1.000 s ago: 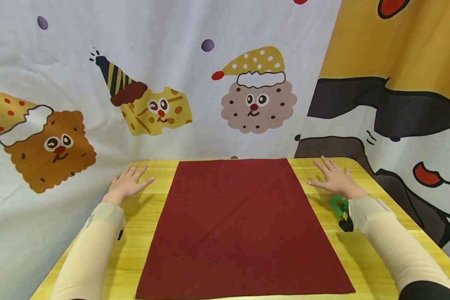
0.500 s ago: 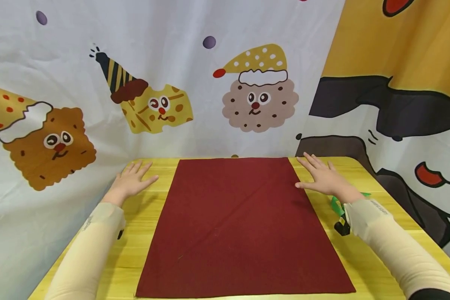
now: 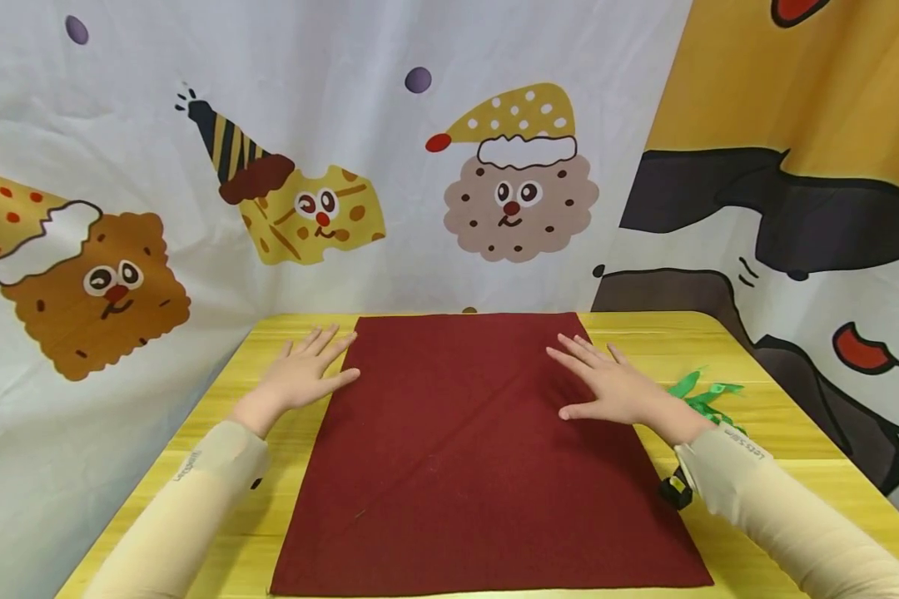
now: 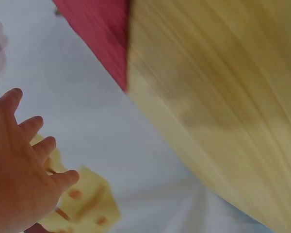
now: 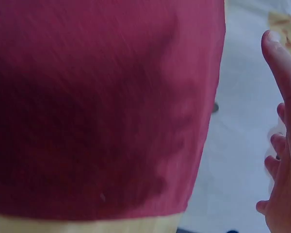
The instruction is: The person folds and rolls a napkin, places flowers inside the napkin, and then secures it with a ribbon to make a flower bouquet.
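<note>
A white printed curtain (image 3: pixel 330 50) hung across the upper half, its brown biscuit (image 3: pixel 101 295) at left, cheese (image 3: pixel 318 216) at upper left; a yellow tabletop (image 3: pixel 667 337) spanned the bottom

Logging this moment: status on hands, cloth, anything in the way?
Left hand, right hand: fingers spread, holding nothing. Red cloth: lying flat, lightly creased. Green leafy item to its right, seemingly not blocking.

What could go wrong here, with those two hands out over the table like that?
Two things, perhaps. The red cloth lies flat with nothing visible holding it down, so the left hand or right hand could shift or crease it if they pressed and slid. And the green strips show right behind the right wrist, so that arm might brush them if it moved back.
</note>
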Demonstrator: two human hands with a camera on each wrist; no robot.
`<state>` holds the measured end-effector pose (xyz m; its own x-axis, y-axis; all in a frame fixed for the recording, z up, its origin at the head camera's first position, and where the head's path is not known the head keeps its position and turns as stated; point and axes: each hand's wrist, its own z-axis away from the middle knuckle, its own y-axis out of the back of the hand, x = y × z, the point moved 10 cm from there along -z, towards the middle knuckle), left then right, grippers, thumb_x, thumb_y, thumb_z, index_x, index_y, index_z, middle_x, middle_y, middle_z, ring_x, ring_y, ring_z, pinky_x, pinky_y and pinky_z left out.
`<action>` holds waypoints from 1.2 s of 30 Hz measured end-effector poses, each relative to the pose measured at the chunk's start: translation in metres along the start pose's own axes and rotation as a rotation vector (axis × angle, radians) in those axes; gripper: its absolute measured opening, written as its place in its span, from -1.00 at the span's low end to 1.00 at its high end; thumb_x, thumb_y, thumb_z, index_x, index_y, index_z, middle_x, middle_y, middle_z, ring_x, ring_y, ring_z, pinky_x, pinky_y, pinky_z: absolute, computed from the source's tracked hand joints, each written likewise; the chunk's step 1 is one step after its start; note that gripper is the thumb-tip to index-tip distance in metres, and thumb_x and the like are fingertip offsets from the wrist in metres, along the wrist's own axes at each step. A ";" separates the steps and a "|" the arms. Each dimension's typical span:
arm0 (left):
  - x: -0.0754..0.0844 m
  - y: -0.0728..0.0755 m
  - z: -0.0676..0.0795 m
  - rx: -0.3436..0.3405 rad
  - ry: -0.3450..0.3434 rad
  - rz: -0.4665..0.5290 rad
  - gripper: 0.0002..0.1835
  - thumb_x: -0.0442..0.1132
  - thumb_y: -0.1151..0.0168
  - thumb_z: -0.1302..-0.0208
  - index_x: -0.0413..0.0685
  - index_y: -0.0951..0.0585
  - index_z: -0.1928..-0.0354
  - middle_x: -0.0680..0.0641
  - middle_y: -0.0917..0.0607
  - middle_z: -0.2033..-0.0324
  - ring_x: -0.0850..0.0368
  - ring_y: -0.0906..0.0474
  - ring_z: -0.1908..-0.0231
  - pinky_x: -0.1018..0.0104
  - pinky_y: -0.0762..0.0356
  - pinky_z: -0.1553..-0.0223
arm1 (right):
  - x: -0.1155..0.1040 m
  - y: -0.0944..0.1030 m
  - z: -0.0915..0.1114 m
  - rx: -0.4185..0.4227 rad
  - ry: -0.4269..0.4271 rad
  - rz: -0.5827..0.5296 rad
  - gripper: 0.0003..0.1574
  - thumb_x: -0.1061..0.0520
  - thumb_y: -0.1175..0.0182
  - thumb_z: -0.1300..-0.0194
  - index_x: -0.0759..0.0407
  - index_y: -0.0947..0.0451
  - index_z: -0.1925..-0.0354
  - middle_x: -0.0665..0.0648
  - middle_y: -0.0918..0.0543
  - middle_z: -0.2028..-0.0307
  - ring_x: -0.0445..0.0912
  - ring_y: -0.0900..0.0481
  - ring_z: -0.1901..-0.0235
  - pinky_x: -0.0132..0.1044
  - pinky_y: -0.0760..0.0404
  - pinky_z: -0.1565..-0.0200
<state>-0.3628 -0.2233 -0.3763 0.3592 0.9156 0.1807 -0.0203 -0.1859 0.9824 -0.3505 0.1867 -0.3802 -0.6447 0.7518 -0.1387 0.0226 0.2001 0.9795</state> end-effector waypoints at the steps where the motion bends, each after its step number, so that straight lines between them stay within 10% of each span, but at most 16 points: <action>1: 0.009 -0.002 0.001 0.006 -0.027 0.001 -0.15 0.43 0.16 -0.33 0.21 -0.02 -0.54 -0.13 0.07 -0.51 -0.24 0.20 -0.45 -0.37 0.30 -0.28 | -0.005 -0.003 0.002 -0.005 0.011 -0.007 0.19 -0.37 -0.33 -0.09 -0.11 -0.01 -0.52 0.15 0.03 -0.50 0.19 0.08 -0.45 0.40 0.16 -0.24; 7: 0.052 -0.021 0.004 -0.027 -0.135 0.018 -0.21 0.39 0.08 -0.33 0.33 -0.06 -0.52 -0.05 0.02 -0.51 -0.13 0.18 -0.47 -0.34 0.22 -0.30 | -0.022 -0.022 0.019 -0.063 0.020 -0.034 0.22 -0.47 -0.31 -0.02 -0.09 -0.08 -0.50 0.15 -0.06 -0.48 0.17 0.01 -0.43 0.40 0.06 -0.23; 18: 0.070 -0.052 0.014 -0.112 -0.225 0.012 -0.19 0.43 0.10 -0.30 0.31 -0.10 -0.51 -0.02 0.01 -0.50 -0.12 0.16 -0.47 -0.33 0.13 -0.29 | -0.022 -0.046 0.049 -0.112 0.005 -0.099 0.28 -0.58 -0.23 0.02 -0.07 -0.08 -0.50 0.20 -0.06 -0.47 0.22 -0.03 -0.41 0.43 -0.04 -0.19; 29: 0.168 -0.066 0.046 -0.177 -0.522 -0.037 -0.24 0.40 0.08 -0.31 0.46 -0.07 -0.50 0.11 0.07 -0.51 0.01 0.20 -0.48 -0.27 0.11 -0.31 | -0.061 -0.045 0.071 -0.128 0.107 -0.137 0.24 -0.54 -0.27 0.02 -0.09 -0.12 -0.49 0.18 -0.09 -0.47 0.20 -0.06 -0.41 0.35 -0.10 -0.20; 36: 0.180 -0.078 0.057 -0.284 -0.508 -0.021 -0.25 0.39 0.03 -0.30 0.48 -0.10 -0.49 0.05 0.00 -0.51 -0.02 0.16 -0.47 -0.38 0.10 -0.26 | -0.074 -0.054 0.073 -0.183 0.127 -0.173 0.22 -0.57 -0.24 0.03 -0.17 -0.13 -0.49 0.16 -0.11 -0.47 0.20 -0.06 -0.41 0.39 -0.07 -0.18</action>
<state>-0.2435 -0.0647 -0.4227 0.7637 0.6187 0.1842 -0.2327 -0.0024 0.9726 -0.2480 0.1665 -0.4333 -0.7175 0.6295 -0.2983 -0.2270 0.1936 0.9545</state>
